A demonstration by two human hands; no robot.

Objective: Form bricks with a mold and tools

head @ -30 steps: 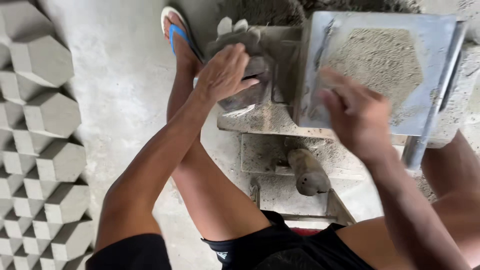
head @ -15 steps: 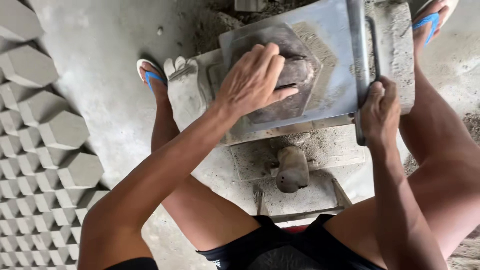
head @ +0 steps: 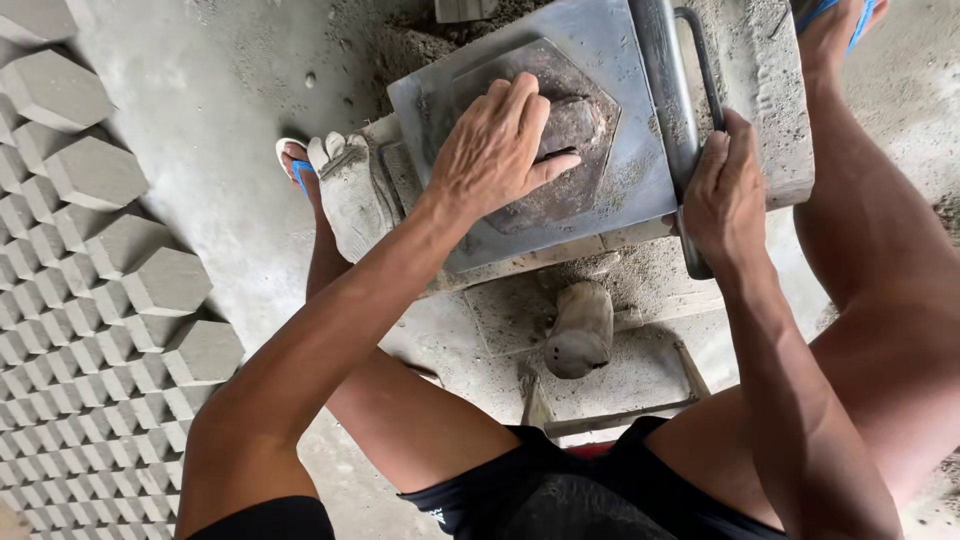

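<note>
We press our left hand, fingers spread flat, on one dark hexagonal plate set in one grey steel mould. Our right hand has its grip wrapped tight around one metal handle. Dozens of matte grey hexagonal concrete blocks line the floor.

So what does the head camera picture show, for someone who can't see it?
A seated person presses their left hand on the dark hexagonal centre of a grey metal mould plate, while their right hand grips its metal side handle. Rows of grey hexagonal concrete blocks cover the floor to the left.
</note>
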